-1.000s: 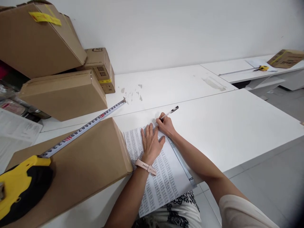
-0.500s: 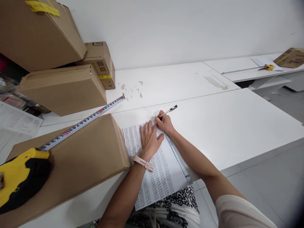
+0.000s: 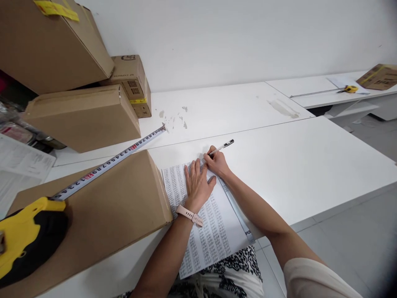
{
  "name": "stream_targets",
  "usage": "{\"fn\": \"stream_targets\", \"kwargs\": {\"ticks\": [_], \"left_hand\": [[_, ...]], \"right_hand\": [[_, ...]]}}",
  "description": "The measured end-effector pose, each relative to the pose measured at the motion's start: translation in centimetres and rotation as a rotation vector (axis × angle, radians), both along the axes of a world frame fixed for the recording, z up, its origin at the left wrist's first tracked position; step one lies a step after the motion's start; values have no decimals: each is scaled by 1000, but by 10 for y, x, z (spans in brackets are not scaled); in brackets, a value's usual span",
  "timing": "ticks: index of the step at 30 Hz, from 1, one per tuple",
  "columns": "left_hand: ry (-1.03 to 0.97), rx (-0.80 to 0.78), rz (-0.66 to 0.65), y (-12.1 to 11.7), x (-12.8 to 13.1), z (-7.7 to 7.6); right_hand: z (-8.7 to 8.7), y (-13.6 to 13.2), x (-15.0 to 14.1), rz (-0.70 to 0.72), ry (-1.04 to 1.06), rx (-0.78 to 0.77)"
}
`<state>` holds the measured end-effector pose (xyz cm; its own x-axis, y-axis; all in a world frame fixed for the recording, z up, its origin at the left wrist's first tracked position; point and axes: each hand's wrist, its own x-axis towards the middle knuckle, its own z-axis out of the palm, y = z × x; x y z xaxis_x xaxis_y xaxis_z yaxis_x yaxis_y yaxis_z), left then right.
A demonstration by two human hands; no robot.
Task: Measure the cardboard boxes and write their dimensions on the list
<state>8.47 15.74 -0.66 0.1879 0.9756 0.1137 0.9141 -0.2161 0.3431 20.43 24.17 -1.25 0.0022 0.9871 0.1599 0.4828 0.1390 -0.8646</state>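
Observation:
My left hand (image 3: 198,185) lies flat on a sheet of paper (image 3: 214,231) covered with columns of small markings, its fingers spread. Closed around a white pen with a black end (image 3: 223,146) is my right hand (image 3: 217,162), resting at the top right of the sheet. The pen's tip is hidden behind my fingers. Under the paper's right side a light blue edge (image 3: 237,209) shows. Left of the sheet stands a cardboard box (image 3: 118,194), and on it sits a yellow and black tape measure (image 3: 34,231) with its blade (image 3: 108,163) pulled out.
More cardboard boxes (image 3: 83,118) are stacked at the left against the wall. A white table (image 3: 288,165) carries everything and ends at the right above a tiled floor. On a farther table lie another tape measure (image 3: 351,89) and a box (image 3: 379,77).
The whole view has shifted slightly, so things sit a little lower and to the right. Both hands and the pen keep nearly the same place on the paper.

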Motion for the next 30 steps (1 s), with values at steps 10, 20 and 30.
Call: {"fn": "stream_targets", "kwargs": {"ticks": [10, 20, 30], "left_hand": [[-10, 8, -7, 1, 0, -3], [-8, 1, -5, 0, 0, -1], [-14, 1, -12, 1, 0, -3]], "right_hand": [[1, -1, -1, -2, 11, -24], [0, 0, 0, -3, 1, 10], [1, -1, 1, -23, 59, 1]]}}
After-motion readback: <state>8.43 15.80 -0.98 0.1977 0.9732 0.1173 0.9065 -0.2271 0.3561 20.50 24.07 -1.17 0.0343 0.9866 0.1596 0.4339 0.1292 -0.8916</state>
